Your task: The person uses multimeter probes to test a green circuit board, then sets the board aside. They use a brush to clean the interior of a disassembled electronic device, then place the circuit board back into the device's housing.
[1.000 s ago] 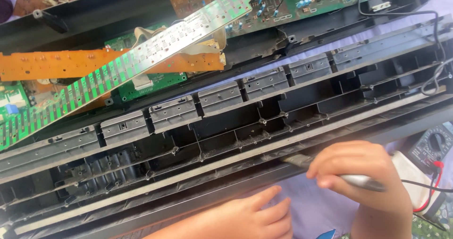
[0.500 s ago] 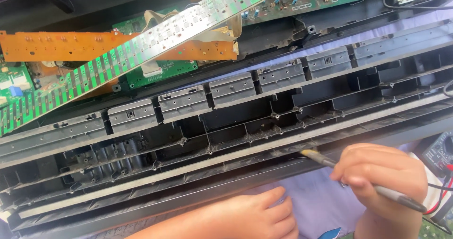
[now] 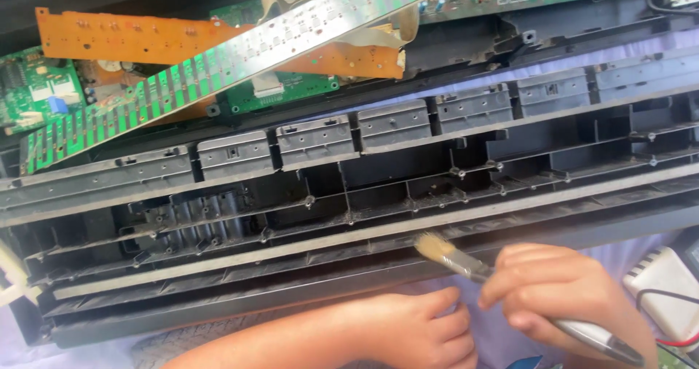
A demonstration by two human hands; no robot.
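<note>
Since 0.5 s ago the right hand (image 3: 561, 296), fingers clamped on a small brush (image 3: 466, 261), has swung its pale bristles onto the front rail of the black plastic casing (image 3: 349, 216). The left hand (image 3: 415, 332) lies loosely curled, holding nothing, on the lilac cloth (image 3: 495, 332) beside it. Behind the casing lie 1 orange circuit board (image 3: 145, 38) and green boards (image 3: 33, 85).

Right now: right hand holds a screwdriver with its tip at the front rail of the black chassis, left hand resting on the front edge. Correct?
Not quite. The right hand holds a small brush, not a screwdriver; the head view shows pale bristles at its tip. The rest stands: the tip is at the front rail of the black chassis, and the left hand rests on the front edge.
</note>
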